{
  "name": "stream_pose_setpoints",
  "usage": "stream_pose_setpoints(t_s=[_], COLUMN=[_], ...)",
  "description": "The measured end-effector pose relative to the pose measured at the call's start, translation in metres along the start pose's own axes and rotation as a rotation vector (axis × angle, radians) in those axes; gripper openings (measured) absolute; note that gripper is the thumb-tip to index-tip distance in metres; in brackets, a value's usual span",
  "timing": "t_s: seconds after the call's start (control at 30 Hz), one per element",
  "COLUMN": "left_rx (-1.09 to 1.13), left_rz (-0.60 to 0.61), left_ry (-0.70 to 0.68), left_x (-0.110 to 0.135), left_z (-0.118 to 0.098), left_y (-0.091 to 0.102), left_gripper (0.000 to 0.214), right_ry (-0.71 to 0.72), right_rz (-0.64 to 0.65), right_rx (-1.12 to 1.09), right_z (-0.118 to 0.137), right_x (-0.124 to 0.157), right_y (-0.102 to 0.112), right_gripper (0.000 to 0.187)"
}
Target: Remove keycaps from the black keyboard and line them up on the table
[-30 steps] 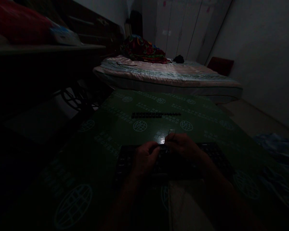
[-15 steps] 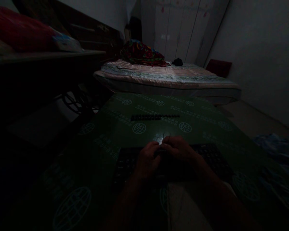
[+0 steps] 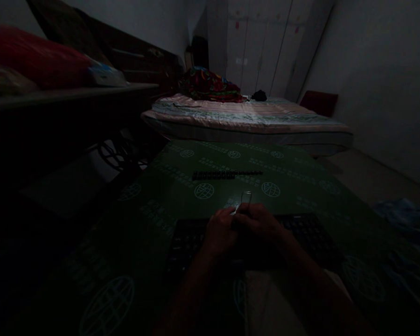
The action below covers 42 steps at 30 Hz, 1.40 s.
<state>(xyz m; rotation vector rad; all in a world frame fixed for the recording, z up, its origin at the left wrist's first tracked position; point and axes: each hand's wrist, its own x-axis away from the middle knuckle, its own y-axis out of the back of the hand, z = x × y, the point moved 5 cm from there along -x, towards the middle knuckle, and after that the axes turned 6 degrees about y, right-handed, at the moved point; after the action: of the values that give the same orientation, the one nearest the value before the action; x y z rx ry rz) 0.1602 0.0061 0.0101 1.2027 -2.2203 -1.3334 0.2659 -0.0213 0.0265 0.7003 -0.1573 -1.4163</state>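
Observation:
The room is very dark. A black keyboard (image 3: 308, 233) lies on a green sheet (image 3: 182, 186) printed with globe marks. Both my hands rest over its middle, close together with fingers curled. My right hand (image 3: 262, 228) pinches a small wire loop tool (image 3: 245, 198) that sticks up above the fingers. My left hand (image 3: 219, 233) is closed against the keyboard beside it; what it holds is hidden. A row of small black keycaps (image 3: 227, 175) lies on the sheet farther away.
A bed (image 3: 248, 121) with a striped cover and a heap of colourful cloth (image 3: 210, 86) stands beyond the sheet. A dark table (image 3: 73, 93) with red bundles is at the left. Blue fabric (image 3: 402, 214) lies at the right.
The view has shifted slightly. My hands have stayed over the keyboard, moving closer together, with the wire loop still raised in my right hand.

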Motion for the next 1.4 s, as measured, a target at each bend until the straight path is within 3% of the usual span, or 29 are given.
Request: stream_pose_setpoints(t_s=[0.47,0.77,1.4], left_rx=[0.077,0.1,0.018], left_rz=[-0.001,0.004,0.039], left_ry=[0.045,0.045,-0.029], left_x=[0.0,-0.001,0.002], left_z=[0.0,0.0,0.001], left_y=[0.002,0.002,-0.004], left_gripper=[0.016,0.02,0.023], right_ry=[-0.107,-0.109,-0.193], right_rz=[-0.101,-0.202,-0.304], right_rx=[-0.155,-0.049,-0.316], right_z=[-0.018,-0.02,-0.028], right_x=[0.0,0.0,0.003], right_y=[-0.006,-0.006,-0.01], right_gripper=[0.022,0.027,0.029])
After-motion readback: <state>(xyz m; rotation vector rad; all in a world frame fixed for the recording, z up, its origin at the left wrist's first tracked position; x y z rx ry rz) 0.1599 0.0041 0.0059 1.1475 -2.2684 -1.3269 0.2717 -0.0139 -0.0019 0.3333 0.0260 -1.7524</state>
